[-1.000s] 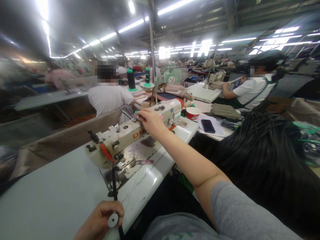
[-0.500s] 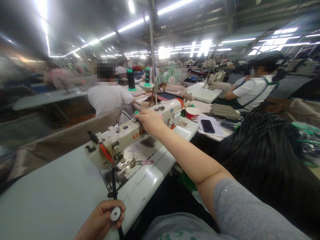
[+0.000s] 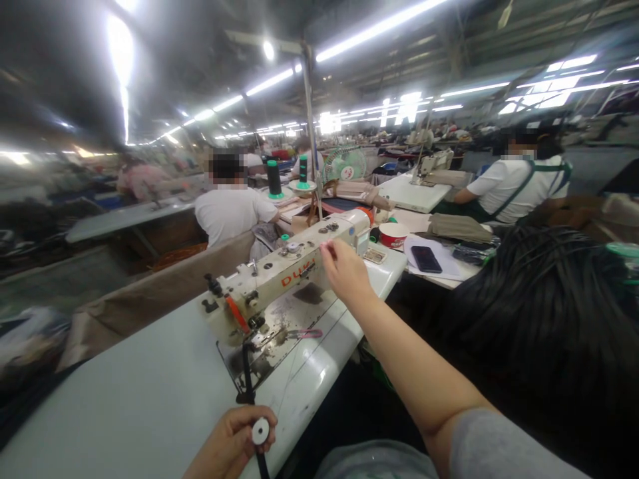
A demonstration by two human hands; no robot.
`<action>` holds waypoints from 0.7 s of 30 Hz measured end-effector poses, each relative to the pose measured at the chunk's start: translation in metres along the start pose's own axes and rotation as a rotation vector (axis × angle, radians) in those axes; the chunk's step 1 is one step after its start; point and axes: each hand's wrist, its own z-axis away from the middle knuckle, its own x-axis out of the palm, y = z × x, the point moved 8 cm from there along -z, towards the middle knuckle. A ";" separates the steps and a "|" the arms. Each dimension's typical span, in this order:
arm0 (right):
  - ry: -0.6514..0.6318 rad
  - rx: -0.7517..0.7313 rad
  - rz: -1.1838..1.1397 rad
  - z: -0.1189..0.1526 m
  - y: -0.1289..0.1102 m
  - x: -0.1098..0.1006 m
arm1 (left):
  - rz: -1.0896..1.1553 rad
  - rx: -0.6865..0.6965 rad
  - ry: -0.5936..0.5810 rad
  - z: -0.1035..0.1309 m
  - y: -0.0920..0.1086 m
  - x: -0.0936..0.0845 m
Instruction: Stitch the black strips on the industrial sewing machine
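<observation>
My left hand (image 3: 234,436) is closed on a pale round bobbin (image 3: 260,431) with a dark centre hole, held at the table's front edge. A black strap (image 3: 248,372) runs from under the sewing machine's (image 3: 294,266) needle area down behind my left fingers. My right hand (image 3: 347,269) is raised in front of the machine's arm, fingertips pinched together. Anything between those fingertips is too small to make out. Left of it, a green-topped knob (image 3: 285,237) stands on the machine. Pink-handled thread snips (image 3: 305,334) lie on the machine bed.
To the right are a red-and-white tape roll (image 3: 393,234), a phone (image 3: 426,259) on paper and folded cloth (image 3: 459,226). Thread cones (image 3: 274,179) and a fan (image 3: 344,165) stand behind. Co-workers sit at other tables; dark hair fills the lower right. A cloth-covered barrier (image 3: 164,286) edges the table.
My right hand has moved off the top of the machine near the green knob, to the right and nearer me. My left hand still holds the bobbin. The whole view has shifted slightly.
</observation>
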 end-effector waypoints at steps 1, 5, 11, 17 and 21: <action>-0.097 0.142 -0.068 0.013 0.014 0.006 | -0.005 0.004 -0.008 0.000 0.001 0.002; -0.623 0.410 -0.656 0.058 0.026 0.049 | -0.062 0.026 -0.050 0.000 0.007 0.007; -0.326 0.378 -0.348 0.000 0.054 0.012 | -0.084 0.147 -0.050 0.002 0.015 0.001; -0.228 0.293 0.073 -0.058 0.059 -0.011 | -0.019 0.169 0.012 0.000 0.010 -0.012; -0.273 0.146 0.296 -0.072 0.032 -0.005 | -0.013 0.176 -0.016 -0.002 0.011 -0.012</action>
